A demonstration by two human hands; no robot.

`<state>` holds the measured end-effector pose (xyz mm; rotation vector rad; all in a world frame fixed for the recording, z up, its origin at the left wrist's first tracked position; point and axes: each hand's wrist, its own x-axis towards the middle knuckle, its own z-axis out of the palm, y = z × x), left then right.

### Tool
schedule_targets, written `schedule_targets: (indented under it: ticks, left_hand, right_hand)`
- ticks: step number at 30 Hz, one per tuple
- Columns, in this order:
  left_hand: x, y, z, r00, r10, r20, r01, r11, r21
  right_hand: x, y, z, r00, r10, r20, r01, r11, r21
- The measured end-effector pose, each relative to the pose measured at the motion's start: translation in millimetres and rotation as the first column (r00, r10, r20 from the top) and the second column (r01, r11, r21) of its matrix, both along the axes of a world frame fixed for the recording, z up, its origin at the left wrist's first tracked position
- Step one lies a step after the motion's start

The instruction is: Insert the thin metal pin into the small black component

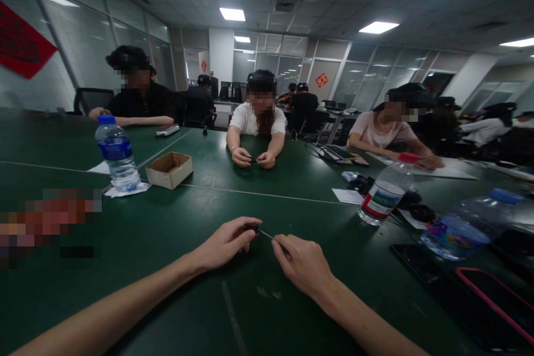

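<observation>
My left hand (229, 242) is over the green table, with thumb and fingers closed round a small dark object (252, 228). Fingers cover most of that object, so its kind does not show. To the right, my right hand (306, 264) is wrapped round a thin tool that looks like a screwdriver (266, 234). Its handle is hidden in my palm; the slim metal shaft points left and its far end meets or nearly meets the dark object.
Left stand a blue-capped bottle (119, 158) and an open cardboard box (169, 171). A red-capped bottle (386, 192), a tilted blue-capped bottle (465, 225), a dark phone (415, 261) and a pink-edged phone (496, 295) are at right. A person (256, 122) sits opposite, others at both sides.
</observation>
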<state>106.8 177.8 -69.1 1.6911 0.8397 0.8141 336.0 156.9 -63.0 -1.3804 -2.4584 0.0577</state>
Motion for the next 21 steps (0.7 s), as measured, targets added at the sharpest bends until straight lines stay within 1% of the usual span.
schedule_targets:
  ticks: [5,10,14,16,19,21]
  left_hand:
    - [-0.4,3.1,-4.4,0.998,0.054,0.023,-0.053,0.998,-0.029]
    - [-0.2,1.5,-0.4,0.998,0.025,0.062,-0.021,0.998,-0.065]
    - [-0.4,0.6,0.2,0.998,0.027,0.061,-0.023,0.997,-0.070]
    - [-1.1,1.7,-1.8,0.997,0.044,0.070,-0.039,0.996,-0.077]
    - [-2.4,4.6,-5.5,0.985,0.106,0.135,-0.091,0.989,-0.117]
    - [-3.2,6.2,-7.2,0.983,0.104,0.151,-0.082,0.986,-0.145]
  right_hand:
    - [1.5,0.2,1.2,1.000,0.026,-0.006,-0.026,1.000,0.010]
    - [2.5,0.0,2.8,0.999,0.046,-0.012,-0.045,0.999,0.009]
    - [2.6,-0.9,3.4,0.999,0.048,-0.023,-0.048,0.999,0.010]
    - [2.1,-1.7,3.0,0.997,0.067,-0.024,-0.066,0.998,0.016]
    - [0.8,-2.8,1.9,0.994,0.111,0.014,-0.112,0.993,0.028]
    - [0.1,-3.0,1.5,0.995,0.098,0.027,-0.099,0.994,0.051]
